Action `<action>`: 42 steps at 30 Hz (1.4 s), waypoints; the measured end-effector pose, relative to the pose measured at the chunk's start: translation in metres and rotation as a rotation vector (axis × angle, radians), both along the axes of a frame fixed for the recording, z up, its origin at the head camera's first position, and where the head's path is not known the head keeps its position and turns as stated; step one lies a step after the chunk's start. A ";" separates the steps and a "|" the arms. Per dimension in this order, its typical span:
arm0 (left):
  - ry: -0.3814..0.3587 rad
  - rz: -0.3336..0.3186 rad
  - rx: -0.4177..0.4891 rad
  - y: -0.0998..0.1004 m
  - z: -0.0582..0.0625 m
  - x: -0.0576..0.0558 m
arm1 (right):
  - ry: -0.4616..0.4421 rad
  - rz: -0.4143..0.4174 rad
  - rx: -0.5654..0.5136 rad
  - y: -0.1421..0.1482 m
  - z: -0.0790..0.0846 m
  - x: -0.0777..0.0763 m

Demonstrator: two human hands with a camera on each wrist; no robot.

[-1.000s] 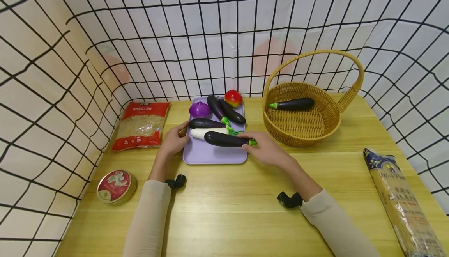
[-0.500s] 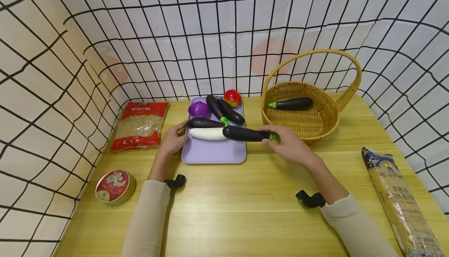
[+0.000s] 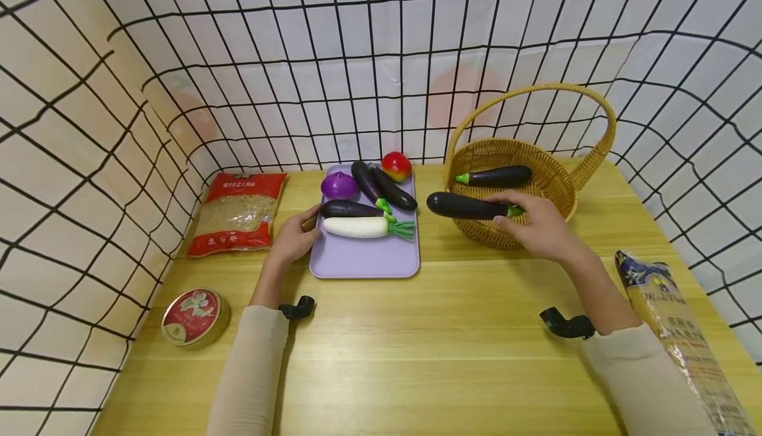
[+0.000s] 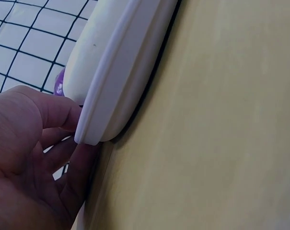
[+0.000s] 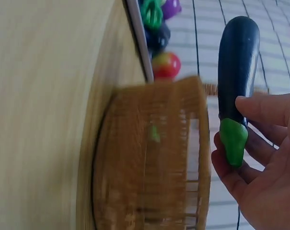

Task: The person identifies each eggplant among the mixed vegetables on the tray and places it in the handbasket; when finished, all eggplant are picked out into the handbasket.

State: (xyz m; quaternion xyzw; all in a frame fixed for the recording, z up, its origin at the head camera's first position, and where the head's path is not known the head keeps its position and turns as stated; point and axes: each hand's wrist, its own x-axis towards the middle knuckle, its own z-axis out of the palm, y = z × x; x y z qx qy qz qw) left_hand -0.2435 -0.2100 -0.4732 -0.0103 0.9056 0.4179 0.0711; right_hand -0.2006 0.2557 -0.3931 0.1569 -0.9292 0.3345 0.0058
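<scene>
A dark eggplant (image 3: 458,206) is hovering by the wicker basket's (image 3: 489,234) near left rim, higher than it. The right hand (image 3: 538,224) is pinching its stem end; lowering it level, clear of the handle (image 3: 553,87), beside the second eggplant (image 3: 500,176) lying inside looks wisest. The left hand (image 3: 293,237) is pinching the purple tray's (image 3: 363,264) left edge.

The held eggplant (image 3: 460,206) looks smooth and glossy, the basket (image 3: 487,232) rough wicker, the tray (image 3: 364,263) plastic.
</scene>
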 end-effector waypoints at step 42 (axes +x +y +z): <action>-0.015 0.027 0.017 -0.004 -0.007 -0.007 | -0.207 -0.082 0.224 0.044 -0.027 -0.093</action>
